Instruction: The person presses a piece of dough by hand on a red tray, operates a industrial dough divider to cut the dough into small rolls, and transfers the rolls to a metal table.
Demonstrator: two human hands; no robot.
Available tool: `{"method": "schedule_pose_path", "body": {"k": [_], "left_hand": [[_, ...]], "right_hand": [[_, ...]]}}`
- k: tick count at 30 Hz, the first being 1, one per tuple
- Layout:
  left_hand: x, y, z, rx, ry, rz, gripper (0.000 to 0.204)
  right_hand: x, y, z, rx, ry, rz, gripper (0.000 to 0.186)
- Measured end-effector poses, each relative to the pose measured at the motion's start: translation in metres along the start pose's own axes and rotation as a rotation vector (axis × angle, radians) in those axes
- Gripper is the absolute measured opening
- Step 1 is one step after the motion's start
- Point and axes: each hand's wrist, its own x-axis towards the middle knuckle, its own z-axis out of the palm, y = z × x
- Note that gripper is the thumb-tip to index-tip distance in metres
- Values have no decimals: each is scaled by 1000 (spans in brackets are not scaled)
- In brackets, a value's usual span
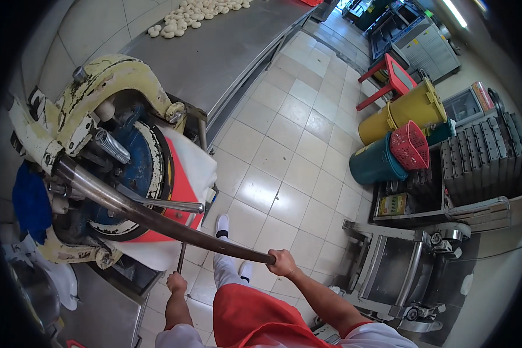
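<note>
A long dark metal lever [203, 239] curves out from a heavy cream-yellow and blue lever press [113, 72] on my left. My right hand [282, 263] is closed around the lever's free end. Lower and to the left, my left hand [177, 282] grips a thin metal rod [182, 259] that runs up under the lever. A shorter steel handle [182, 205] with a rounded tip juts from the press above the lever. Red sheeting [178, 174] and white sheeting [198, 162] stick out beneath the round blue head. What lies under that head is hidden.
Many pale dough balls [185, 17] lie on a steel table [214, 49] beyond the press. To the right stand a roller machine [394, 269], stacked metal trays [475, 156], a teal bin [377, 164], yellow bins [417, 110], a red basket [410, 145] and a red stool [397, 75].
</note>
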Motion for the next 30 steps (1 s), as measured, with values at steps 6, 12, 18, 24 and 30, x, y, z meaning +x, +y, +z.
{"method": "schedule_pose_path", "body": {"k": [6, 12, 18, 24, 30], "left_hand": [[3, -2, 4, -7, 49, 36, 22], [10, -7, 18, -1, 25, 65, 23], [9, -7, 16, -19, 41, 33, 24], [6, -8, 13, -6, 60, 43, 24], [5, -5, 13, 9, 50, 42, 22]], "right_hand": [[-3, 5, 1, -12, -27, 43, 17], [-2, 2, -3, -18, -6, 32, 16], [-3, 6, 1, -29, -15, 31, 19], [-4, 2, -1, -19, -21, 34, 20], [-4, 4, -1, -22, -18, 37, 20]]}}
